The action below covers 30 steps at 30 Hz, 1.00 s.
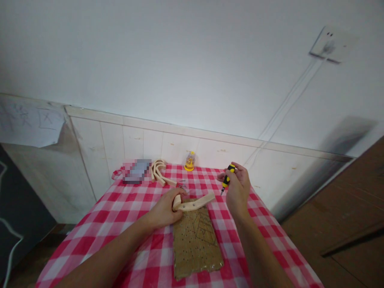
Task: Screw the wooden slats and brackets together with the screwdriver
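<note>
My left hand [168, 209] is closed around one end of a curved wooden piece [196, 205], pale and hook-shaped, with small dark screws or holes along its side. The piece rests on the far end of a brown cardboard sheet [196, 244] marked with dots and drawn lines. Raised to the right of it, my right hand [238, 188] grips a yellow-and-black screwdriver [228, 176], its tip pointing down and apart from the wood. Beyond my left hand lie a few small metal bits [182, 185], too small to name.
Several curved wooden pieces [160, 172] lie at the table's back left, beside a blurred flat object [137, 171]. A clear container with a yellow base [189, 161] stands near the wall. A red-and-white checked cloth [144, 256] covers the table. A wall socket [333, 44] with cables is upper right.
</note>
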{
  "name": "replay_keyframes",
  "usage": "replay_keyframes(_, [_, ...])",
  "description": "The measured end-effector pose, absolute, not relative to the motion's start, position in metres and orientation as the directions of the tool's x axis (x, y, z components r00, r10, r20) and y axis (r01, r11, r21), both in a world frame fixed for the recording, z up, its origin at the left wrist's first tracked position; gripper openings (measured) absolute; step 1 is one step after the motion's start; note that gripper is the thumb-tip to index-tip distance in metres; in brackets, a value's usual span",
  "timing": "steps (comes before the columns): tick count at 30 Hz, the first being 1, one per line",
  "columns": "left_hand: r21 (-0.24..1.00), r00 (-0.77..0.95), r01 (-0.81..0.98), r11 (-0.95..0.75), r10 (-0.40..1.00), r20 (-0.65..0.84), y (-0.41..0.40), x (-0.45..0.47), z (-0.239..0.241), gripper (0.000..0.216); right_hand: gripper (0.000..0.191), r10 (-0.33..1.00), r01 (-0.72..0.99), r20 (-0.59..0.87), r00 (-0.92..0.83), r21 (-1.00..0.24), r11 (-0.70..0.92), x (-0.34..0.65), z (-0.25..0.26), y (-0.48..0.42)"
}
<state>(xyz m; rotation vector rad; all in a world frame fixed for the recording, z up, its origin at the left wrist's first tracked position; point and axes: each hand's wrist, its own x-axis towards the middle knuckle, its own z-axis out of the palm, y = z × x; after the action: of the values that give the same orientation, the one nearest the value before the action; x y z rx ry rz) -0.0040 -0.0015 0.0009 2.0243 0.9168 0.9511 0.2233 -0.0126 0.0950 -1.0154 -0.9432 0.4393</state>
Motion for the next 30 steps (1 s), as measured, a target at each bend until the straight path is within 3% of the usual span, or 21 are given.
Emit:
replay_keyframes(3, [0.815, 0.485, 0.309, -0.489, 0.818, 0.307, -0.002, -0.005, 0.001, 0.058, 0.03, 0.746, 0.106, 0.417, 0.519, -0.898, 0.428, 0.233, 0.108, -0.016])
replay_keyframes(5, [0.814, 0.473, 0.325, -0.481, 0.828, 0.3, -0.002, -0.005, 0.001, 0.056, 0.029, 0.827, 0.232, 0.407, 0.389, -0.912, 0.339, 0.24, 0.105, -0.022])
replay_keyframes(9, [0.813, 0.413, 0.36, -0.458, 0.859, 0.301, -0.001, -0.006, -0.001, 0.046, 0.027, 0.926, 0.583, 0.365, 0.099, -0.775, 0.243, 0.254, 0.077, -0.036])
replay_keyframes(12, [0.808, 0.364, 0.381, -0.449, 0.876, 0.315, -0.001, -0.006, -0.004, 0.044, 0.03, 0.947, 0.602, 0.313, -0.068, -0.744, 0.289, 0.261, 0.058, -0.04])
replay_keyframes(18, [0.852, 0.396, 0.337, -0.401, 0.881, 0.259, -0.004, -0.013, 0.0, 0.048, 0.015, 0.935, 0.601, 0.33, -0.13, -0.724, 0.339, 0.262, 0.05, -0.033])
replay_keyframes(23, [0.932, 0.455, 0.234, -0.278, 0.878, 0.148, -0.008, -0.019, 0.006, 0.05, 0.023, 0.887, 0.635, 0.439, -0.143, -0.647, 0.422, 0.262, 0.039, -0.039])
replay_keyframes(30, [0.912, 0.408, 0.293, -0.288, 0.9, 0.153, -0.008, -0.023, 0.008, 0.034, 0.027, 0.822, 0.687, 0.54, -0.184, -0.527, 0.5, 0.261, 0.024, -0.046])
